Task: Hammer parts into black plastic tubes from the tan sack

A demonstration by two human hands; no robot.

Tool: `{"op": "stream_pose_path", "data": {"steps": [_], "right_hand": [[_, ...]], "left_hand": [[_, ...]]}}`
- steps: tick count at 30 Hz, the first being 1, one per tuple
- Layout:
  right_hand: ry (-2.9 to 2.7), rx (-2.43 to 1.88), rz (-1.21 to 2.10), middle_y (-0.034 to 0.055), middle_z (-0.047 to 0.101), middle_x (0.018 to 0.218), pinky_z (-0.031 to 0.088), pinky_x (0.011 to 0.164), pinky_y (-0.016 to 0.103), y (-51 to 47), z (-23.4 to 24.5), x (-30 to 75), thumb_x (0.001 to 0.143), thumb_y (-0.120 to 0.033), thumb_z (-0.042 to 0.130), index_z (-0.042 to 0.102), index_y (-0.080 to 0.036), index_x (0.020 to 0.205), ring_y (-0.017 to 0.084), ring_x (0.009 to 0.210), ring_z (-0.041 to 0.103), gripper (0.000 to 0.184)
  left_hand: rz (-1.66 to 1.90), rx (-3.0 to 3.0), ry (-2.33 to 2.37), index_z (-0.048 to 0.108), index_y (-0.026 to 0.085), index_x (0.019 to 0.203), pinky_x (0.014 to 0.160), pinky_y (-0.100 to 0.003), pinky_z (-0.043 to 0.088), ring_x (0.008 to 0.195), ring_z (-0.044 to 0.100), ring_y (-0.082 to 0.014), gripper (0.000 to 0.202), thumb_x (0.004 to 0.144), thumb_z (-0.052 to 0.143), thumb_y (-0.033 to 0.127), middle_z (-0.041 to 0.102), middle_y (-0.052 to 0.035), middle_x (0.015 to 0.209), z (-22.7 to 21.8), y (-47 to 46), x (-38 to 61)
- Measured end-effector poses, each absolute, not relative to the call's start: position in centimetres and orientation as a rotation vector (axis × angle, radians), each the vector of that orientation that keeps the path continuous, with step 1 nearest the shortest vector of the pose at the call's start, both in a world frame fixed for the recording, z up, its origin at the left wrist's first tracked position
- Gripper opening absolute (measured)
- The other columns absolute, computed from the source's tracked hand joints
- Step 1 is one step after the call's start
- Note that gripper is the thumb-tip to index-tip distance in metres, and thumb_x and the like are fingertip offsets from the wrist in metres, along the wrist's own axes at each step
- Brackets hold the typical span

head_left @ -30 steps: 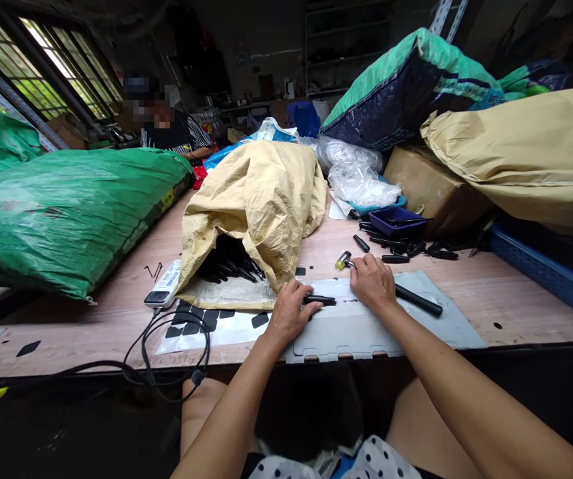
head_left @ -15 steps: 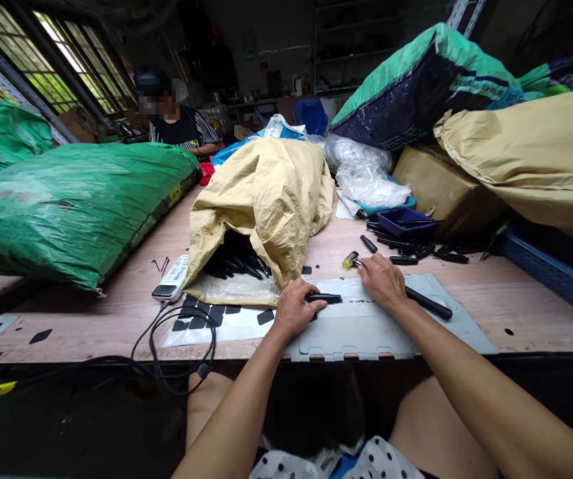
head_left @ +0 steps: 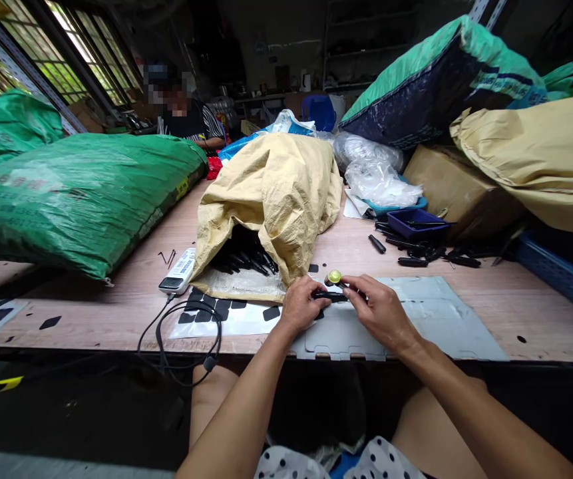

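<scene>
My left hand [head_left: 302, 303] is closed around a slim black pen-like piece [head_left: 331, 295], pressing it to the grey board [head_left: 356, 332]. My right hand [head_left: 379, 309] grips a small hammer, whose round yellow face [head_left: 335, 276] is just above the black piece and turned toward me. The hammer's handle is mostly hidden by my right hand. Just behind my left hand is the open mouth of a beige sack [head_left: 271, 179], with many more black pieces [head_left: 243, 258] inside.
A white device [head_left: 177, 271] with a looped black cable lies left. Black pieces [head_left: 413, 249] lie around a purple tray [head_left: 418, 224] at right, near a blue basket [head_left: 560, 273]. A green sack [head_left: 81, 199] fills the left side; a person [head_left: 186, 120] sits beyond it.
My right hand has lifted the hammer off the board and brought it left, its yellow face now by the black piece. My left hand keeps hold of the piece. The view has shifted slightly.
</scene>
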State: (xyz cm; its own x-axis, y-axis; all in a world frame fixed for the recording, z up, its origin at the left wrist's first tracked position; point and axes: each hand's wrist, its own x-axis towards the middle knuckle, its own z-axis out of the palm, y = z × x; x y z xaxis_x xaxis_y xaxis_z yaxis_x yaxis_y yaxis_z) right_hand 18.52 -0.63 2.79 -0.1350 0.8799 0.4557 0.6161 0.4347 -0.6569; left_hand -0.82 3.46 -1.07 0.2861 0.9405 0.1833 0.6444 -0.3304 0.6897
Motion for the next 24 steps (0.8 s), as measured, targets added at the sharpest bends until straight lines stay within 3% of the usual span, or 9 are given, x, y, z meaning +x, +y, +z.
{"op": "stream_pose_path", "data": {"steps": [4, 9, 15, 19, 24], "right_hand": [[-1.906, -1.278, 0.308, 0.0057, 0.073, 0.104, 0.054, 0.086, 0.033, -1.3, 2.7, 17.7, 0.101, -0.025, 0.05, 0.069, -0.025, 0.124, 0.02, 0.096, 0.069, 0.03], [-2.02, -1.411, 0.25, 0.0042, 0.071, 0.095, 0.054, 0.079, 0.032, -1.4, 2.8, 17.7, 0.1, -0.023, 0.05, 0.071, -0.026, 0.119, 0.02, 0.088, 0.069, 0.029], [-1.912, -1.379, 0.216, 0.0062, 0.073, 0.105, 0.054, 0.087, 0.034, -1.9, 3.1, 18.8, 0.101, -0.026, 0.048, 0.068, -0.026, 0.126, 0.021, 0.097, 0.069, 0.031], [-1.963, -1.465, 0.265, 0.0048, 0.074, 0.102, 0.053, 0.083, 0.033, -1.8, 2.5, 19.3, 0.1, -0.027, 0.049, 0.07, -0.026, 0.12, 0.021, 0.093, 0.069, 0.029], [-1.849, -1.553, 0.128, 0.0067, 0.074, 0.111, 0.051, 0.082, 0.035, 1.8, 2.7, 21.0, 0.097, -0.03, 0.053, 0.071, -0.025, 0.121, 0.022, 0.096, 0.068, 0.031]], "left_hand": [[0.793, 2.073, 1.417, 0.075, 0.023, 0.092, 0.088, -0.034, 0.044, 0.099, 0.058, -0.022, 0.012, 0.081, 0.08, 0.023, 0.066, -0.0015, 0.094, -1.2, 3.5, -0.8], [0.783, 2.09, 1.437, 0.074, 0.023, 0.087, 0.085, -0.034, 0.044, 0.096, 0.057, -0.022, 0.008, 0.081, 0.079, 0.024, 0.064, -0.0015, 0.091, -1.2, 3.5, -0.8], [0.783, 2.06, 1.421, 0.076, 0.024, 0.093, 0.088, -0.035, 0.043, 0.1, 0.058, -0.0222, 0.012, 0.082, 0.079, 0.023, 0.067, -0.0016, 0.094, -1.2, 3.5, -0.7], [0.781, 2.062, 1.426, 0.076, 0.024, 0.094, 0.087, -0.034, 0.043, 0.097, 0.058, -0.0215, 0.012, 0.082, 0.079, 0.024, 0.067, -0.0015, 0.093, -1.1, 3.5, -0.7], [0.798, 2.1, 1.409, 0.074, 0.024, 0.093, 0.083, -0.034, 0.042, 0.092, 0.057, -0.0208, 0.011, 0.083, 0.078, 0.024, 0.065, -0.0009, 0.09, -1.2, 3.4, -0.9]]}}
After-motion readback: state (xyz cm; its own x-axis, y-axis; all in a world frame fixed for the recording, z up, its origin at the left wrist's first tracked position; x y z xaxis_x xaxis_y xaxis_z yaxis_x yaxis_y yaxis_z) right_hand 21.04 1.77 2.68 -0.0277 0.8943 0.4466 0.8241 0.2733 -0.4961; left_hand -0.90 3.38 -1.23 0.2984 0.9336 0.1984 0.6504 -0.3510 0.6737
